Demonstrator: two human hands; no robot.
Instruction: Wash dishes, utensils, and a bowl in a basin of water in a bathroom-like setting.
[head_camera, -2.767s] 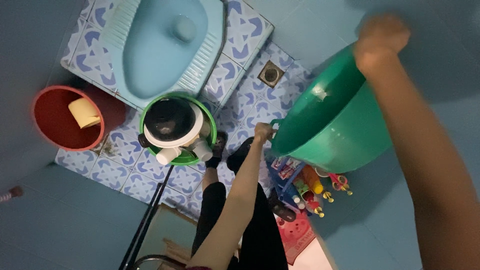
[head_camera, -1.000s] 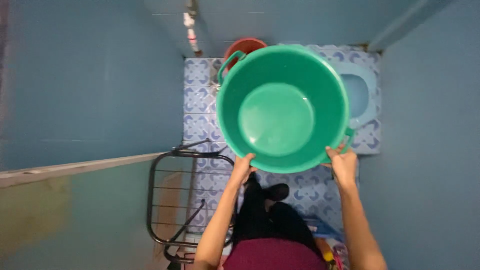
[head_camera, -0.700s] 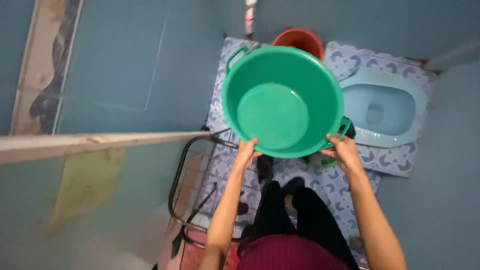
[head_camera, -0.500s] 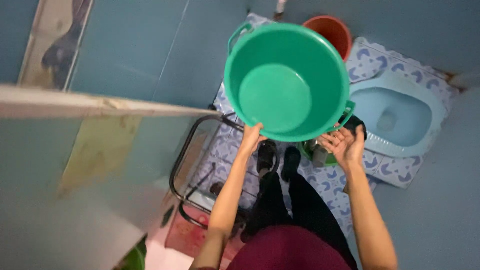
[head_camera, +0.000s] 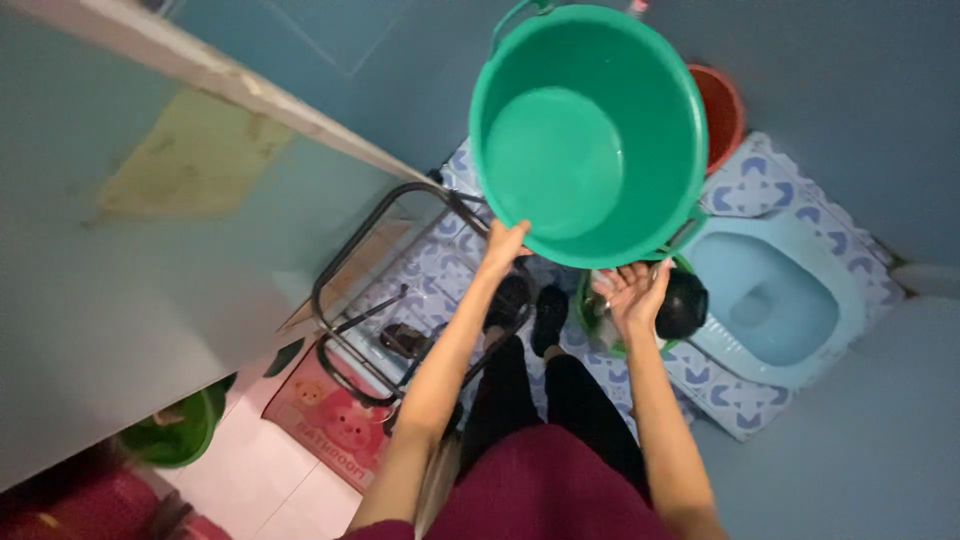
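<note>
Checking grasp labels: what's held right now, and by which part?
The green basin, held by the left hand at its near rim. The right hand is open just below it, holding nothing.

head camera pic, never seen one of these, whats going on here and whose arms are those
The camera sits on a person's head and looks straight down, so the arms are the person's own, with their legs and shoes below. The left hand grips the rim of a big green basin held up high. The right hand is open, palm up, just under the basin's edge, not gripping it. Far below is a blue patterned tile floor with a blue squat toilet, a red bucket, a black wire rack and a pink mat.
</note>
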